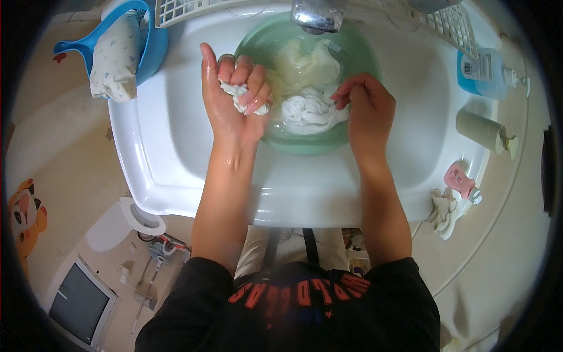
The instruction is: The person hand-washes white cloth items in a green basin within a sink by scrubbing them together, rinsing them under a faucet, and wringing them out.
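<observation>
A green basin (366,41) of water sits in the white sink. My left hand (234,88) is turned palm up over the basin's left edge, its fingers curled around a bunched wet white cloth (234,94). Another wet white mass of cloth (311,114) lies in the basin; whether it joins the piece in my left hand is hidden. My right hand (370,108) is at the basin's right side, thumb and fingers pinched on the edge of that white cloth. A pale yellow cloth (311,61) floats behind it.
The metal faucet (318,14) hangs over the basin's back. A blue dipper (153,56) with a patterned cloth stands at the sink's left corner. Along the right rim are a blue bottle (484,73), a grey-green pump bottle (481,130), a pink bottle (459,180) and a white rag (444,212).
</observation>
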### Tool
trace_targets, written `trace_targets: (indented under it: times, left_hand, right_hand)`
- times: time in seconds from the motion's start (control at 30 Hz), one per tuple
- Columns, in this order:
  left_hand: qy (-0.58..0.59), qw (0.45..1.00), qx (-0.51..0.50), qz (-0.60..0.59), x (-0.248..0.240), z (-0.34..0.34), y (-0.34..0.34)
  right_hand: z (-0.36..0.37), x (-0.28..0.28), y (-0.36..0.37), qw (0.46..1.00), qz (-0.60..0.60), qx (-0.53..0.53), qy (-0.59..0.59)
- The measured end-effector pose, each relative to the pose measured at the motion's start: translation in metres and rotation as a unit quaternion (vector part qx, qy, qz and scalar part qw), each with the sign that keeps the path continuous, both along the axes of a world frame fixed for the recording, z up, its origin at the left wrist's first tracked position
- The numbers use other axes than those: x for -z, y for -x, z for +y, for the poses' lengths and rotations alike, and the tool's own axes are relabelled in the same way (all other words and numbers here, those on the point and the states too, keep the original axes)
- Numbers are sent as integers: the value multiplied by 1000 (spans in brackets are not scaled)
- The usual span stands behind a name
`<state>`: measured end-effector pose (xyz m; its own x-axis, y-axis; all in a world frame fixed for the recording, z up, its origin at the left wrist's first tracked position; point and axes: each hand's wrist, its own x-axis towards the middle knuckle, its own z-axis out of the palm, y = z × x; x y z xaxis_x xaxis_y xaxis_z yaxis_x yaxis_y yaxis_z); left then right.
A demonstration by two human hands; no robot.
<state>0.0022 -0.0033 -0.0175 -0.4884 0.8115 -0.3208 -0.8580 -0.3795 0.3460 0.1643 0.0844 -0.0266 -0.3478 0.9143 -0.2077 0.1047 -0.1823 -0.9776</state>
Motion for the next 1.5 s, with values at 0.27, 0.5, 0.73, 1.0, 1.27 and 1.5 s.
trace_targets:
  times: [0.27,0.5,0.73,1.0,1.27,1.5]
  left_hand:
    - [31,994,-9,-109,-2,6,-8]
    - [51,994,68,-64,9,9,-6]
    - [199,977,71,-15,-11,29,-20]
    - [108,988,100,-45,1,45,-23]
    - [-18,987,129,-99,8,52,-28]
    - [-1,996,72,-53,3,57,-30]
  right_hand:
    - [1,4,-2,999,24,11,19]
    - [0,3,2,998,28,-30,45]
    - [23,-42,5,990,115,35,-68]
    - [66,-111,52,999,25,3,44]
    - [85,-156,67,981,103,-61,151]
    - [53,-63,38,982,155,95,-52]
